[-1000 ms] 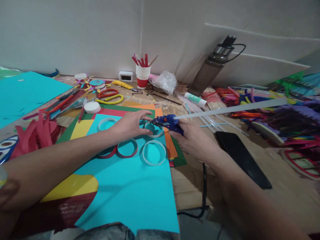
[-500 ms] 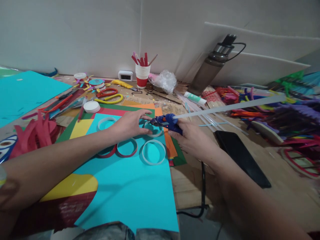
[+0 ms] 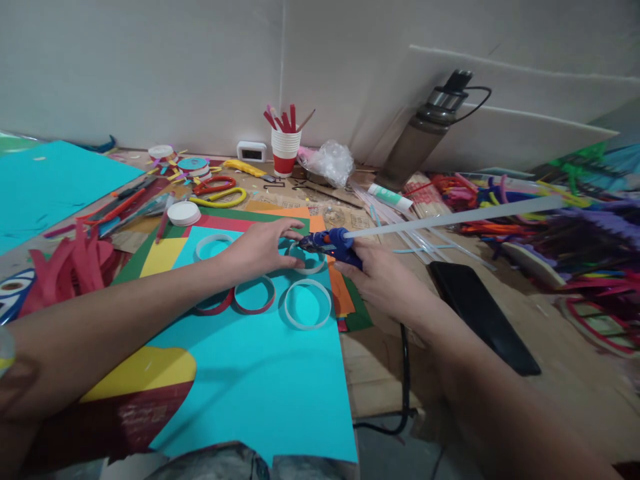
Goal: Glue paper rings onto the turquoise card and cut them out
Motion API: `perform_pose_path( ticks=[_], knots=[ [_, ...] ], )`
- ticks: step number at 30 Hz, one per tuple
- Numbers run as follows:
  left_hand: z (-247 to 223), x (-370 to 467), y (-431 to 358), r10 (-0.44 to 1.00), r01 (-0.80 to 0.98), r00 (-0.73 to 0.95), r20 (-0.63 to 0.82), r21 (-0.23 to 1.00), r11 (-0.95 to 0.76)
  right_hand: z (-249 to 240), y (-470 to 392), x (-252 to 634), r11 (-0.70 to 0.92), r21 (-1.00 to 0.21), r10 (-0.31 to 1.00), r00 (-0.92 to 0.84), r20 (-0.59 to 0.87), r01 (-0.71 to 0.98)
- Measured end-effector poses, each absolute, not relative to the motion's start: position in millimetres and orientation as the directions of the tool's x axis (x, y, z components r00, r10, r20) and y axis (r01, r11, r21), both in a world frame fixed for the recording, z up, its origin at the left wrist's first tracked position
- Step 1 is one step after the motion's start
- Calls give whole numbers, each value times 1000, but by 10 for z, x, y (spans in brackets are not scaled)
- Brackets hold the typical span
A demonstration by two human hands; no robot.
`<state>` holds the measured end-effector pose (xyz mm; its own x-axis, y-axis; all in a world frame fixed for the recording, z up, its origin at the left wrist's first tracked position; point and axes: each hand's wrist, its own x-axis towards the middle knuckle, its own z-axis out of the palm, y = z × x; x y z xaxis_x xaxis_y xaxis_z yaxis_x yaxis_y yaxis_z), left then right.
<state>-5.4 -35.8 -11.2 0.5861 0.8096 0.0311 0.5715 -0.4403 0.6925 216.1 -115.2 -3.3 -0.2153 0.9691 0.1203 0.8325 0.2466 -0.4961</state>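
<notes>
My right hand (image 3: pixel 377 273) is closed around a blue hot glue gun (image 3: pixel 343 245), with a long whitish glue stick (image 3: pixel 450 219) sticking out of its back. The gun's nozzle is over a white ring (image 3: pixel 315 270) on a turquoise sheet (image 3: pixel 270 380). My left hand (image 3: pixel 263 247) curves around that ring's left side, thumb at the near edge and fingers at the far edge. Another white ring (image 3: pixel 286 303) lies just in front. Red-edged rings (image 3: pixel 255 311) and a further pale ring (image 3: pixel 197 250) lie near my left wrist, partly covered by the arm.
A white lid (image 3: pixel 183 214), scissors (image 3: pixel 220 198) and a yellow cutter (image 3: pixel 245 168) lie behind. Stacked paper cups (image 3: pixel 285 150) hold red strips and a pencil. A bottle (image 3: pixel 420 133) leans by the wall. A black oblong object (image 3: pixel 480 317) and a black cable (image 3: pixel 406 373) are at right.
The glue gun and my right hand have shifted very slightly left. My left hand and the rings stay in place.
</notes>
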Motion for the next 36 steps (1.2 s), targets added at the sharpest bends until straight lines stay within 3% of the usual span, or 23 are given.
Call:
perform_pose_path(
  ticks=[12, 24, 36],
  knots=[
    [-119, -58, -355, 805, 571, 593, 35, 686, -451, -11, -1160, 2139, 220, -531, 974, -215, 72, 818],
    [-111, -66, -365, 798, 551, 601, 37, 704, -448, -34, -1169, 2167, 229, -435, 973, -189, 135, 871],
    [-131, -56, -350, 802, 558, 596, 36, 700, -446, -38, -1174, 2121, 236, -506, 971, -220, 92, 830]
  ],
)
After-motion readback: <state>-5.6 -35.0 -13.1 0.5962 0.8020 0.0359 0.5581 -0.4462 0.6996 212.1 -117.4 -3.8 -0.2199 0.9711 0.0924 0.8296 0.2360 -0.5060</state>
